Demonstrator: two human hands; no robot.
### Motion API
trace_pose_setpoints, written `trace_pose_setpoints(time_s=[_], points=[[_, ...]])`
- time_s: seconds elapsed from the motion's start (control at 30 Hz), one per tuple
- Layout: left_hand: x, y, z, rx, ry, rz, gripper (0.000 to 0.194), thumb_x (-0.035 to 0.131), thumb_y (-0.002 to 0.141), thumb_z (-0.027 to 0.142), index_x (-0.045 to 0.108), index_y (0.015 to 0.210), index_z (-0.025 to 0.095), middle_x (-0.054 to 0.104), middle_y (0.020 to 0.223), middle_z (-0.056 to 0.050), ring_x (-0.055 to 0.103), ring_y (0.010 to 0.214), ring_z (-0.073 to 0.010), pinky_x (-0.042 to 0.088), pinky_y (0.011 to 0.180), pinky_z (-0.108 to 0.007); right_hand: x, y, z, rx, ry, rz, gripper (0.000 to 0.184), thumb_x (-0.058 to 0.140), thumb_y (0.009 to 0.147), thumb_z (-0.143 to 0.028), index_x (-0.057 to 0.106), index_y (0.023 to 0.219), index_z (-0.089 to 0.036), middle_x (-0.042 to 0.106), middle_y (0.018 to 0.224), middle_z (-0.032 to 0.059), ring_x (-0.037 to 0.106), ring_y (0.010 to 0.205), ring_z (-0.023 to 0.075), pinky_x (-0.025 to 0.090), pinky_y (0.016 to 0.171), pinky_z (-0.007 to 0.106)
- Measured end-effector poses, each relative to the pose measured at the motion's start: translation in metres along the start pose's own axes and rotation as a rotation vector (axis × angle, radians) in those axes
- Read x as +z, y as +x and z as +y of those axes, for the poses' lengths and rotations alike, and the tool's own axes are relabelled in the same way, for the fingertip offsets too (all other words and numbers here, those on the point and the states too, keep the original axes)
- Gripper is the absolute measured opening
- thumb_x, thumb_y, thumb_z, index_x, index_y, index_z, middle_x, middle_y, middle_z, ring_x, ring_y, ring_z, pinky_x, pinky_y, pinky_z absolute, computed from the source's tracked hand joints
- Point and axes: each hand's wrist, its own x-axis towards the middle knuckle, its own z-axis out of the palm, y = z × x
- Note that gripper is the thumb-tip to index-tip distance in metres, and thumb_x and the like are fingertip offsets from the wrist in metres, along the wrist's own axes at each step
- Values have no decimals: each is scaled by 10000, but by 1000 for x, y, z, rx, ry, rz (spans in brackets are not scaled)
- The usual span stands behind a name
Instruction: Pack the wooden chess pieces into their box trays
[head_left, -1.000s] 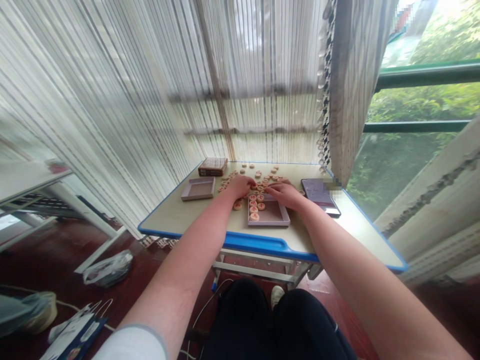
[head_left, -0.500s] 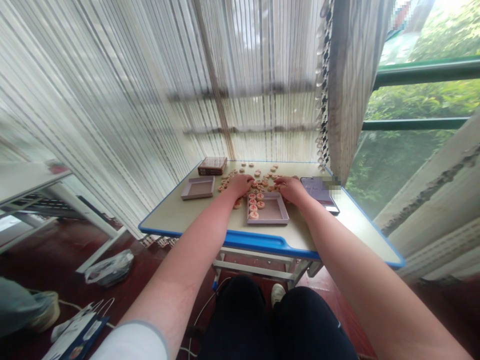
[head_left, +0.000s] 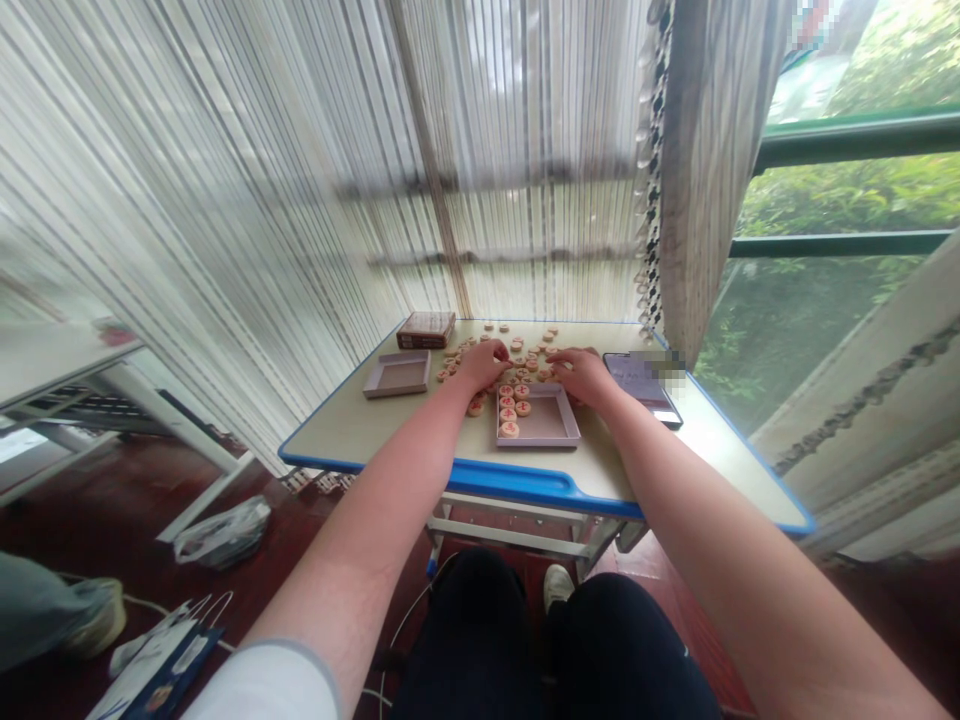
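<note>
Round wooden Chinese chess pieces [head_left: 517, 345] lie scattered across the far half of the table. A shallow box tray [head_left: 555, 441] sits in front of my hands, with several red-marked pieces [head_left: 508, 408] in rows along its left side. My left hand [head_left: 484, 365] is just beyond the tray's left back corner, thumb and fingers pinched at what looks like a chess piece; its fingers partly cover it. Behind the right back corner, my right hand [head_left: 579, 374] hovers low over loose pieces, fingers apart and bent down, with nothing visible in them.
A second shallow box part [head_left: 396, 391] lies to the left, with a brown box [head_left: 426, 329] behind it. At the right rests a phone [head_left: 637, 385]. The table has a blue rim [head_left: 510, 480]. Curtains hang behind it; a plastic bag [head_left: 223, 533] lies on the floor.
My left hand has lifted slightly, its fingers more bent in a pinch. My right hand has shifted a little, staying over the loose pieces. The pieces in the tray look the same.
</note>
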Motion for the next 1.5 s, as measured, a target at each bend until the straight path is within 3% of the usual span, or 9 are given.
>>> trace_pose_setpoints(time_s=[0.13, 0.3, 0.67, 0.77, 0.93, 1.0, 1.1, 1.2, 1.5], points=[[0, 2, 0, 21, -245, 55, 240, 661, 720, 307, 658, 898, 146, 686, 923, -74, 611, 879, -178, 460, 836, -325, -4, -1, -6, -51, 30, 45, 258, 514, 791, -232, 713, 953, -216, 675, 1038, 52, 537, 1033, 234, 404, 915, 340], [0, -1, 7, 27, -649, -88, 336, 692, 697, 288, 650, 981, 115, 687, 940, -86, 623, 800, -137, 499, 769, -297, -10, -8, -20, -162, 39, 65, 291, 561, 792, -309, 672, 1044, -214, 656, 1004, 64, 574, 901, 212, 444, 788, 313], [-7, -11, 19, 17, -907, -213, 355, 739, 653, 282, 655, 946, 100, 692, 864, -81, 637, 771, -133, 514, 782, -321, -12, -13, -31, -231, 39, 107, 254, 580, 787, -334, 665, 1002, -230, 631, 915, 52, 569, 786, 172, 425, 696, 272], [-7, -9, 18, 24, -869, -188, 366, 700, 697, 341, 650, 979, 113, 691, 904, -94, 644, 764, -137, 513, 737, -298, -16, -12, -30, -194, 69, 91, 238, 585, 766, -332, 673, 952, -214, 629, 873, 47, 553, 730, 154, 414, 656, 259], [-3, -1, 6, -23, -533, 177, 318, 588, 782, 368, 641, 978, 124, 691, 901, -91, 638, 720, -140, 496, 668, -269, -31, -18, -33, -151, 69, -101, 230, 616, 697, -347, 678, 855, -191, 616, 742, 18, 513, 639, 127, 372, 585, 237], [-1, 0, 0, -16, -332, 234, 251, 567, 793, 326, 657, 938, 142, 695, 881, -77, 637, 766, -151, 491, 717, -274, -37, -23, -36, -138, 45, -235, 231, 621, 680, -361, 676, 828, -193, 590, 665, 1, 490, 593, 120, 346, 544, 233], [2, -2, -4, 49, -112, 223, 223, 546, 799, 285, 664, 950, 170, 699, 862, -54, 632, 812, -161, 480, 776, -285, -41, -27, -40, -122, -27, -407, 214, 633, 652, -356, 680, 797, -206, 570, 619, -7, 470, 558, 121, 318, 508, 240], [2, -4, -3, 103, -29, 212, 248, 530, 807, 284, 657, 989, 174, 699, 867, -48, 628, 819, -164, 477, 789, -289, -41, -28, -44, -123, -88, -484, 199, 636, 641, -330, 695, 795, -220, 593, 648, 4, 485, 583, 132, 321, 520, 246], [0, -6, -2, 94, 86, 186, 237, 500, 825, 282, 667, 958, 179, 696, 921, -49, 618, 855, -169, 466, 808, -291, -37, -26, -42, -165, -133, -442, 196, 643, 660, -345, 722, 803, -238, 605, 640, 8, 479, 575, 133, 313, 523, 254]])
